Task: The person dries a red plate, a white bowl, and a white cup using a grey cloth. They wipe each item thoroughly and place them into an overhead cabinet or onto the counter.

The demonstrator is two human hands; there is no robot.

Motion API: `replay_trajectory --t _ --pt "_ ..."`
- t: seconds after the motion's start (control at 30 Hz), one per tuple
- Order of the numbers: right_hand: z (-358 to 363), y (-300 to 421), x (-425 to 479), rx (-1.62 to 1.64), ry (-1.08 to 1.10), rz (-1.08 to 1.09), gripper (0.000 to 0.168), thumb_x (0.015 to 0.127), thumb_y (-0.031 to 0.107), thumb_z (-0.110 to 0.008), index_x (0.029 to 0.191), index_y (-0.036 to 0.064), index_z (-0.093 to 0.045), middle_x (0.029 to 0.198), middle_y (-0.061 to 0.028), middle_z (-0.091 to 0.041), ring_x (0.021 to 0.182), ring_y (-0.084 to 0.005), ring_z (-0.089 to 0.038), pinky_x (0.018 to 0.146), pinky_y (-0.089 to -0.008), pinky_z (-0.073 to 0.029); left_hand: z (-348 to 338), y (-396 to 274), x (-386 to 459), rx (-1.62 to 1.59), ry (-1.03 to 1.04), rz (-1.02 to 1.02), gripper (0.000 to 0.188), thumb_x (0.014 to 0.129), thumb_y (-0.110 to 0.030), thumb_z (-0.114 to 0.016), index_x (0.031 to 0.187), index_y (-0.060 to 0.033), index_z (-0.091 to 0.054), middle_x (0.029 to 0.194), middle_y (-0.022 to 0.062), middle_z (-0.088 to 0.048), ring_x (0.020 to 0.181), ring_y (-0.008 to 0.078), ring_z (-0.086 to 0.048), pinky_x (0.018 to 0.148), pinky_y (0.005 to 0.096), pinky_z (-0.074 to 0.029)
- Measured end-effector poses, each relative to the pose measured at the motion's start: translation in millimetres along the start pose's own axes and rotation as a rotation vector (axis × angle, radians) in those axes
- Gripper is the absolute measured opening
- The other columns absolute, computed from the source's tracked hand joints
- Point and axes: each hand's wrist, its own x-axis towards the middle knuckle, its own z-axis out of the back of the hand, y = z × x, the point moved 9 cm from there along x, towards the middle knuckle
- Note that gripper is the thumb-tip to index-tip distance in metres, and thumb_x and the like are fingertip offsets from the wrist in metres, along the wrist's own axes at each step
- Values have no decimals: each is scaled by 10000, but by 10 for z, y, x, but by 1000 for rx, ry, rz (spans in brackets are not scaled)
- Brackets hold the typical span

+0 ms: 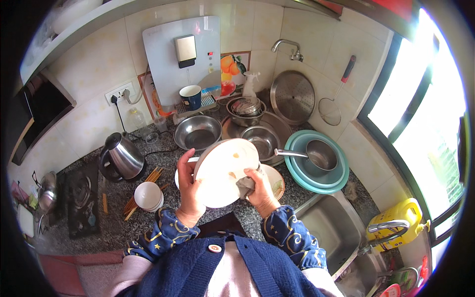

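Note:
My left hand (191, 193) grips the left rim of a white plate (222, 178), which is tilted up in front of me and glares in the light. A grey cloth (245, 185) is bunched in my right hand (259, 191) and pressed against the plate's right side. Behind the plate, partly hidden, are a plate with a patterned, brown-edged rim (277, 182) and another white dish (181, 177) on the granite counter. White bowls (147, 195) are stacked left of my left hand, beside wooden chopsticks (130, 208).
An electric kettle (124, 157) stands at the left, near a black hob (83, 200). Steel basins (198, 131) line the back. At the right, a steel ladle-like pan (322, 155) rests in teal basins (293, 174), beside a sink (330, 226) and yellow jug (395, 222).

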Motion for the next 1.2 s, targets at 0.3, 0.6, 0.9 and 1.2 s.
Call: replay_trajectory --t 0.3,0.6,0.9,1.2 --pt "-147 -742 -21 330 -122 -191 375 810 181 -621 1155 53 -550 1046 -91 -636 1003 -269 -601 913 -403 -474 -61 154 21 -87 -82 -286 722 840 -325 -615 1389 -13 -265 1245 121 -433 1152 199 -436 1011 354 -344" --pt "103 357 8 -382 -282 312 305 773 15 -597 1078 1 -596 912 -81 -640 802 -167 -620 708 -283 -508 232 261 192 111 156 44 713 867 -259 -628 1452 -75 -263 1270 131 -460 1203 227 -450 1036 383 -371" --pt "-1050 608 -428 -1664 116 769 393 682 37 -686 1069 83 -634 964 -141 -613 898 -365 -618 748 -426 -518 -109 247 210 637 670 115 659 764 7 -602 1391 -41 -405 1299 141 -515 1202 227 -512 1019 341 -403" --pt "-1268 627 -480 -1717 357 667 407 691 109 -712 1092 96 -639 960 -128 -621 862 -328 -637 760 -399 -527 -23 307 -52 317 371 108 811 725 15 -634 1453 -75 -289 989 87 -563 909 171 -561 840 325 -465"
